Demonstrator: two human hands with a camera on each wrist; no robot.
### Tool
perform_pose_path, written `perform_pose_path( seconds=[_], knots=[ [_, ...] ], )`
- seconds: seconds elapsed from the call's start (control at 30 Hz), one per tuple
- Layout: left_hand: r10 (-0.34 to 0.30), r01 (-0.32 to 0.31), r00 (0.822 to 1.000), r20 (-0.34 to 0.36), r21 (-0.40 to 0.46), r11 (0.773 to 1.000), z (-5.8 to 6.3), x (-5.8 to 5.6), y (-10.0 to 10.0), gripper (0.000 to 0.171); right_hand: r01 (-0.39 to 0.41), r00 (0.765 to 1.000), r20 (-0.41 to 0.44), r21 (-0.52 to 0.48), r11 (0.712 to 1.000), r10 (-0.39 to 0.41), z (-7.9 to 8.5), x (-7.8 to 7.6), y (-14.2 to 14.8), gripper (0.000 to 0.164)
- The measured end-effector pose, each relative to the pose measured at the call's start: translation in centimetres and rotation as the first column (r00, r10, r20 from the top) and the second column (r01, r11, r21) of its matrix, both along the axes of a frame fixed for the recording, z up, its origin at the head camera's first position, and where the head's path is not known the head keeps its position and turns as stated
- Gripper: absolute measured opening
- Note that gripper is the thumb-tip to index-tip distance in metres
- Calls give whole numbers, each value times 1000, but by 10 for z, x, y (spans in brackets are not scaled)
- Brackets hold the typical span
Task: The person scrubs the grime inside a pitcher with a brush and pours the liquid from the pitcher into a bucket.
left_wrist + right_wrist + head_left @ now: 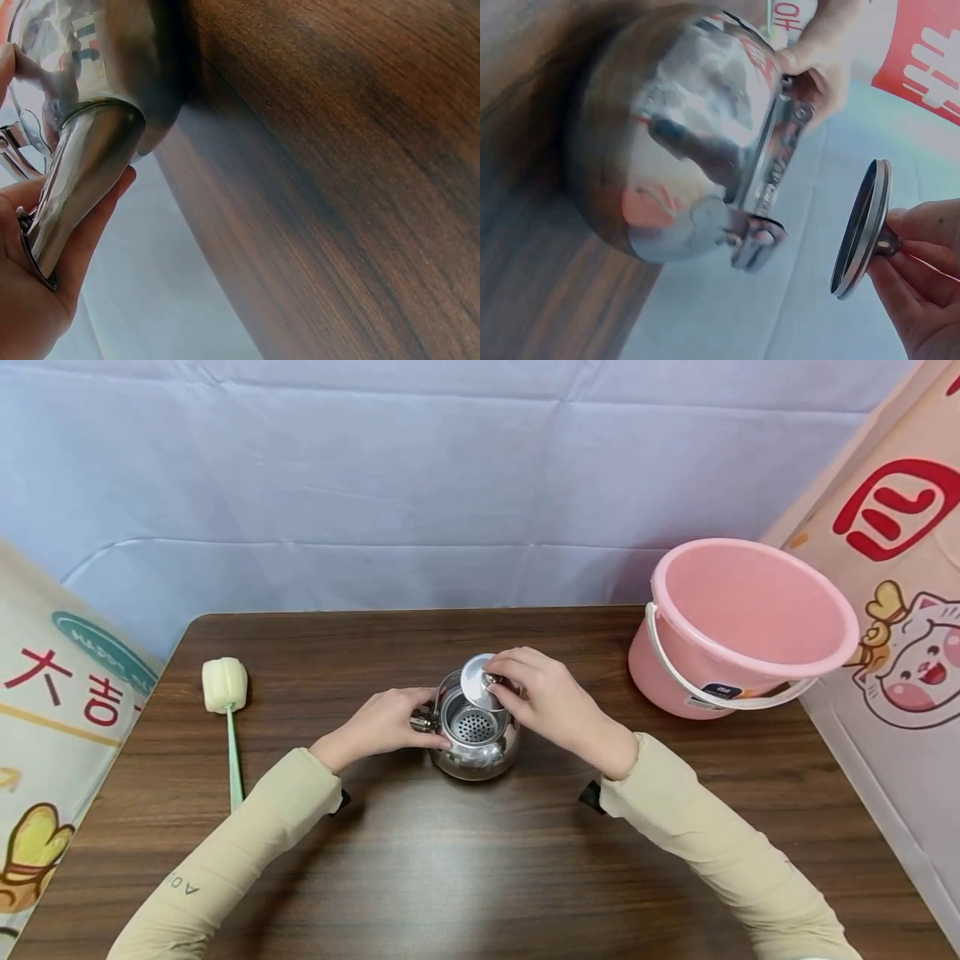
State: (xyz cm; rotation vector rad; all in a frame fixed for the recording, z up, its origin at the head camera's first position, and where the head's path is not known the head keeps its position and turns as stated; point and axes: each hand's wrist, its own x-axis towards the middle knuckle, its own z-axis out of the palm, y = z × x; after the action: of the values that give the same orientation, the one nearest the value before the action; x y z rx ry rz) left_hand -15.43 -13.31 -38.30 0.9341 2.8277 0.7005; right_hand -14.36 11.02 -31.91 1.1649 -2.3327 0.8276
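Note:
A small shiny metal teapot (474,764) stands upright on the table with its top uncovered, and a perforated strainer (472,725) shows inside. My left hand (384,725) holds the pot from the left, the spout (90,169) lying between thumb and fingers, with the thumb on the front of the body. My right hand (551,700) pinches the knob of the round metal lid (866,229). The lid is tilted, apart from the pot's mouth and just above its back right rim. The pot's metal handle (761,240) shows beside the opening in the right wrist view.
On the right of the brown wooden table (480,877) stands a pink bucket (690,685) with a white handle. At the left lies a cream sponge brush (225,685) on a green stick, partly behind the left sleeve. A pale cloth (375,485) hangs behind the table.

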Motion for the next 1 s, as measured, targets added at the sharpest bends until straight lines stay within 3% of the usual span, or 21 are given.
perform_pose_path(
  seconds=[0.43, 1.0],
  knots=[
    [2, -2, 1000, -12, 1, 1000, -4, -1, -1, 75, 60, 997, -45, -73, 996, -63, 13, -14, 16, 18],
    [-7, 7, 1000, -18, -9, 1000, -1, -1, 0, 71, 165, 986, -5, -30, 986, -165, -2, -35, 37, 17]
  ],
)
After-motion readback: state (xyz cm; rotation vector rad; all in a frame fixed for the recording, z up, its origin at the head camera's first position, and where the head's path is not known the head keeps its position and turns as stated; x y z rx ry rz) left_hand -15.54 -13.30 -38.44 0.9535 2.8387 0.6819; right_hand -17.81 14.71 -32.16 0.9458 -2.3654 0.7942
